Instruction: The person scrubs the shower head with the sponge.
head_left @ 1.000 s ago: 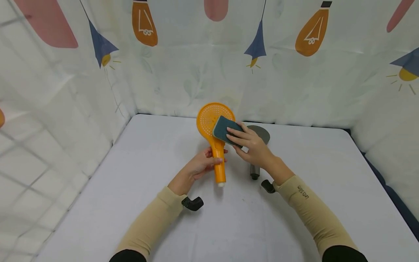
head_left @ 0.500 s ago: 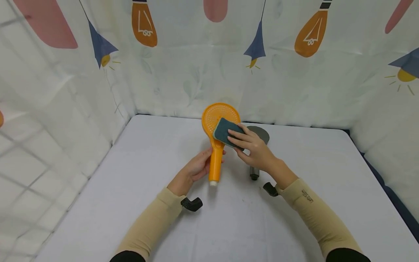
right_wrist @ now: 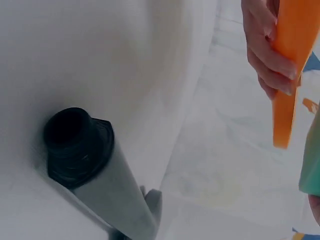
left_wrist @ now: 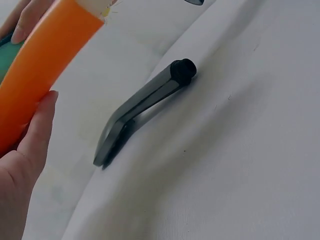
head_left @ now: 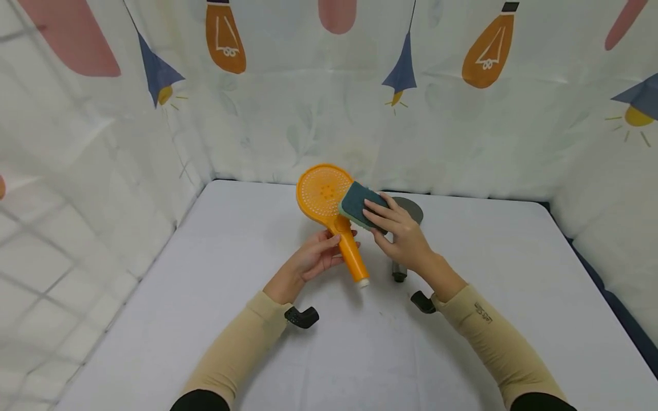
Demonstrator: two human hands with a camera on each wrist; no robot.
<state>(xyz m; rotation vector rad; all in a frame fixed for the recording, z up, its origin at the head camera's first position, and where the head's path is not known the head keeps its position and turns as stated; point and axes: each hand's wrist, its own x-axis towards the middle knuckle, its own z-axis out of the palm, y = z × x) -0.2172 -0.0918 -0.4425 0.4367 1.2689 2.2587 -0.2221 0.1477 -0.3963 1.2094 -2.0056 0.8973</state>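
An orange shower head [head_left: 323,191] with a perforated round face is held up above the table, its face tilted to the left in the head view. My left hand [head_left: 320,255] grips its handle near the neck, thumb across the front. With my right hand [head_left: 403,233] I hold a dark green sponge [head_left: 361,205] with a lighter green underside, and the sponge overlaps the right edge of the shower head's face. Behind my right hand a grey shower head [head_left: 413,209] lies on the table, partly hidden there; the left wrist view shows its bent handle [left_wrist: 150,97] and threaded end.
A white cloth covers the table [head_left: 257,217]. Around its back and sides hang pale curtains [head_left: 319,114] printed with lamps and bulbs. On each cuff sits a small black device [head_left: 302,317].
The orange shower head first swings right, then tips left, its handle end moving right. The sponge goes from over the face's lower middle to its right edge.
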